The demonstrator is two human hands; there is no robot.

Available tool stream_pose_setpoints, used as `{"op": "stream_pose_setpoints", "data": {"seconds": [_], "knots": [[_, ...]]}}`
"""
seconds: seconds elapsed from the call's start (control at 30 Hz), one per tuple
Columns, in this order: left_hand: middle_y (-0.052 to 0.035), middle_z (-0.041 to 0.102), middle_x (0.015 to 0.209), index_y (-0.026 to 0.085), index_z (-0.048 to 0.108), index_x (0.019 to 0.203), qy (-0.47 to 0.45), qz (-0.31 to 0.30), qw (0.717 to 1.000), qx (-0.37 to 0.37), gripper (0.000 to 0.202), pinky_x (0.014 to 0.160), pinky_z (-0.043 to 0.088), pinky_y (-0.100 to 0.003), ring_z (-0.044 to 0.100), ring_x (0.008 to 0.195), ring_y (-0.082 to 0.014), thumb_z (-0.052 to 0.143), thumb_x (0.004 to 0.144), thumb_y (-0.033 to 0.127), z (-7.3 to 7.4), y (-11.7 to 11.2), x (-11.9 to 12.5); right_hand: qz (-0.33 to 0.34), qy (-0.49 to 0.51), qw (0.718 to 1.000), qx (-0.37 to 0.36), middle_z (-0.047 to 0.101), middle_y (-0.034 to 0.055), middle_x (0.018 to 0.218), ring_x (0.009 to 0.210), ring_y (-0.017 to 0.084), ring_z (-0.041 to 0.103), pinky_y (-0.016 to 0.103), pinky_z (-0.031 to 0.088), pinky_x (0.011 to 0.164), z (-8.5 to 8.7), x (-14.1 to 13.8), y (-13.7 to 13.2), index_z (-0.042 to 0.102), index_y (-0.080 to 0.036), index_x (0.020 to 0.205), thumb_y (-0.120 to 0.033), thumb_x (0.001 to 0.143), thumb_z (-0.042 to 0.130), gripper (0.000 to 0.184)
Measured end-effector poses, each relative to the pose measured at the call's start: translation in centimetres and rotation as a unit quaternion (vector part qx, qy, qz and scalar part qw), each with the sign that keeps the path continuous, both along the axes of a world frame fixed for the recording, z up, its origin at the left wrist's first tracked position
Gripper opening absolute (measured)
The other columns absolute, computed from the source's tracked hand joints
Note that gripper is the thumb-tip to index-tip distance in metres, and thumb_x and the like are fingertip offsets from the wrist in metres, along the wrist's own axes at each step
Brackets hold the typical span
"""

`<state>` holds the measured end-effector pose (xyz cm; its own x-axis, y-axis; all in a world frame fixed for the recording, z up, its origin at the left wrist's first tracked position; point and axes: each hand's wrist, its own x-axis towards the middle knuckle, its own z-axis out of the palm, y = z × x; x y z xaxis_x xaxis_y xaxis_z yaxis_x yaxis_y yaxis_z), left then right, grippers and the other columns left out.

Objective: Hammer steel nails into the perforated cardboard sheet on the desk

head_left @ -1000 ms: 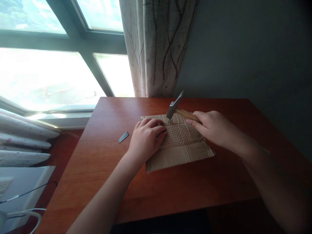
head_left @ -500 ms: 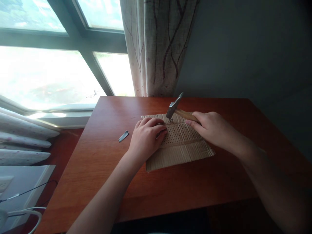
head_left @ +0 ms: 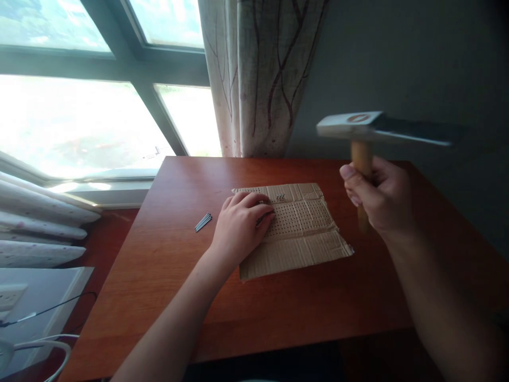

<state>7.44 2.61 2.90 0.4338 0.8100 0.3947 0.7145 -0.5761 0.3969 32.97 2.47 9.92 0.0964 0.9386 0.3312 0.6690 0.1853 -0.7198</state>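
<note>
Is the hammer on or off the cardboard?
Off: the right hand holds the hammer up and clear, right of the cardboard, the wall showing behind it.

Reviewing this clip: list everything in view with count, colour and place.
Table: one, reddish-brown, centre
Cardboard: one, tan, on table
Standing nails: about three, grey, cardboard's far part
Loose nails: several, grey, table's left
Hammer: one, silver and tan, held at right
Window: one, dark frame, upper left
Curtains: two, pale, behind table and left
Wall: one, grey, upper right
Socket: one, white, lower left
Cables: white and black, count unclear, lower left
Floor: red, left
Left hand: one, on cardboard
Right hand: one, gripping hammer
</note>
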Motion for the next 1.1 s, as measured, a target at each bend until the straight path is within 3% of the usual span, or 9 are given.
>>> {"op": "stream_pose_setpoints", "data": {"seconds": [0.17,0.37,0.63,0.87,1.0,1.1], "knots": [[-0.0025,0.074,0.116,0.027,0.077,0.097,-0.001,0.0,1.0,0.002,0.019,0.095,0.047,-0.045,0.061,0.106,-0.0261,0.059,0.097,0.032,-0.1,0.1,0.0,-0.032,0.142,0.988,0.05,0.029,-0.0049,0.05,0.042,0.014,0.033,0.032,0.032,0.045,-1.2,0.8,1.7,0.037,-0.027,0.066,-0.064,0.096,0.043,0.047],[-0.0023,0.074,0.117,0.026,0.077,0.098,0.003,0.003,1.0,0.0,0.02,0.096,0.047,-0.045,0.061,0.106,-0.0257,0.058,0.097,0.032,0.0,0.0,0.0,0.024,0.291,0.946,0.143,0.03,-0.008,0.046,0.034,0.008,0.029,0.027,0.02,0.033,-3.9,1.3,2.9,0.04,-0.025,0.06,-0.061,0.089,0.063,0.052],[-0.0032,0.073,0.118,0.025,0.076,0.1,0.003,0.003,1.0,-0.001,0.02,0.097,0.048,-0.045,0.061,0.108,-0.0253,0.057,0.098,0.03,0.0,-0.1,0.1,0.029,0.336,0.927,0.165,0.032,-0.0075,0.044,0.034,0.007,0.027,0.026,0.017,0.033,-5.3,2.0,2.8,0.039,-0.023,0.056,-0.055,0.088,0.068,0.054],[-0.0048,0.074,0.116,0.023,0.075,0.1,-0.056,-0.006,0.998,0.005,0.017,0.098,0.05,-0.045,0.065,0.107,-0.0244,0.059,0.095,0.025,0.2,0.0,-0.1,0.055,0.364,0.92,0.132,0.029,-0.0085,0.044,0.034,0.007,0.028,0.027,0.017,0.034,-5.4,2.5,2.3,0.034,-0.023,0.056,-0.055,0.088,0.068,0.057],[-0.005,0.075,0.111,0.022,0.075,0.101,-0.142,0.08,0.986,0.033,0.017,0.093,0.053,-0.037,0.069,0.102,-0.0211,0.06,0.093,0.027,0.8,0.5,-2.2,0.068,0.382,0.914,0.117,0.027,-0.0088,0.043,0.033,0.006,0.026,0.027,0.015,0.035,-5.4,2.7,1.9,0.032,-0.023,0.054,-0.055,0.088,0.068,0.059],[-0.0038,0.076,0.101,0.022,0.075,0.101,-0.083,0.198,0.977,0.019,0.019,0.078,0.053,-0.032,0.07,0.09,-0.0206,0.062,0.092,0.032,0.9,0.6,-4.9,0.061,0.387,0.911,0.127,0.027,-0.0085,0.043,0.033,0.007,0.025,0.028,0.012,0.035,-5.5,2.6,1.6,0.033,-0.023,0.053,-0.052,0.087,0.07,0.058]]}}
